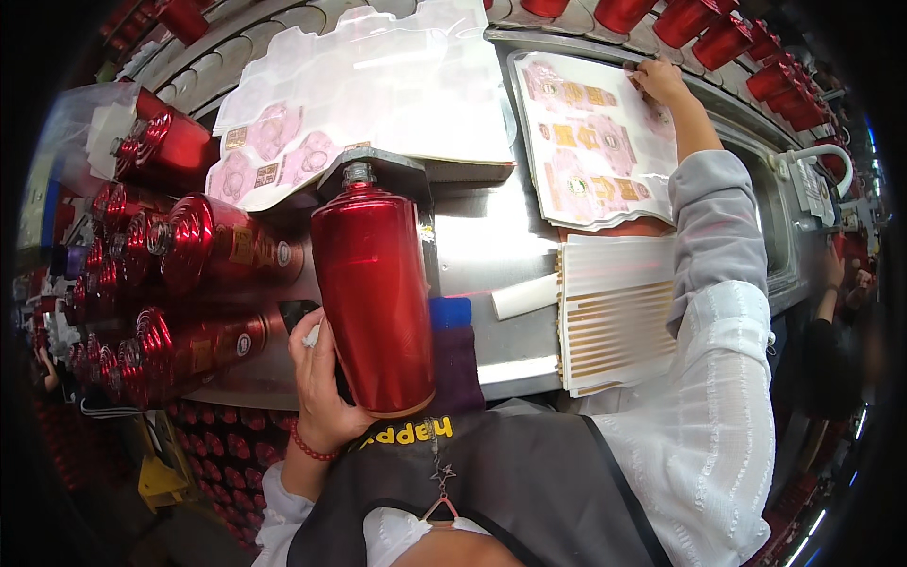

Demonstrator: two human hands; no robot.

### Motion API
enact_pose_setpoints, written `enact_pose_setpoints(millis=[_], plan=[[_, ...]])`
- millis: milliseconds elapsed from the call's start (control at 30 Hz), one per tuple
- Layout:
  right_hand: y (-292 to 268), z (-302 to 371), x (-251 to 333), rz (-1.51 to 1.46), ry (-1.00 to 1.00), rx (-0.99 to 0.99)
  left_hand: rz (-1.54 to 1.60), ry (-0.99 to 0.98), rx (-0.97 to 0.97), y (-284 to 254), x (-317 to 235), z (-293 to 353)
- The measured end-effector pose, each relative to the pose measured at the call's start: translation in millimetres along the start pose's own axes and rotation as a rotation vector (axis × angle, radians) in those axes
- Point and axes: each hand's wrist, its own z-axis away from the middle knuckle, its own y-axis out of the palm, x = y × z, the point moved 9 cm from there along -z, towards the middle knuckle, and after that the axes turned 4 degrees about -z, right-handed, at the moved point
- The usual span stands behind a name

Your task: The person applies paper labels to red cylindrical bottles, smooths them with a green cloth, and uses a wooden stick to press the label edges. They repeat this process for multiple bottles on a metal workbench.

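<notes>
While the left hand (pixel 321 383) is clamped around the lower body of a red bottle (pixel 373 293), holding it near-upright against the edge of the steel worktop (pixel 472 246), the right hand (pixel 658 80) reaches to the far edge of a label sheet (pixel 590 142), fingertips pressed on its upper corner. Whether a label is already pinched there cannot be told.

The held bottle shows a plain red face toward the camera; no label is visible on it, so labelling of this piece appears not yet done. To its left, a stack of red bottles (pixel 203 250) lies on its side, several carrying gold and round labels, judged finished. More sheets of labels (pixel 359 90) lie beyond the bottle, and a sheet of gold strips (pixel 614 312) lies nearer the body, most strips in place. A row of red caps (pixel 699 24) lines the far rim. Considerable stock remains.
</notes>
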Motion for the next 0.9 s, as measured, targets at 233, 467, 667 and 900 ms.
enact_pose_setpoints(millis=[233,467,667,900], plan=[[-9,6,5,-0.21,-0.079,-0.22,0.038,-0.001,0.01,2,2,-1],[-14,4,21,-0.06,-0.065,-0.05,0.018,0.008,0.0,1,2,-2],[-31,21,53,0.012,-0.184,-0.243,0.069,-0.038,-0.01,0,1,-2],[-92,75,81,-0.106,-0.363,-0.495,0.132,-0.016,-0.088,-4,0,-1]])
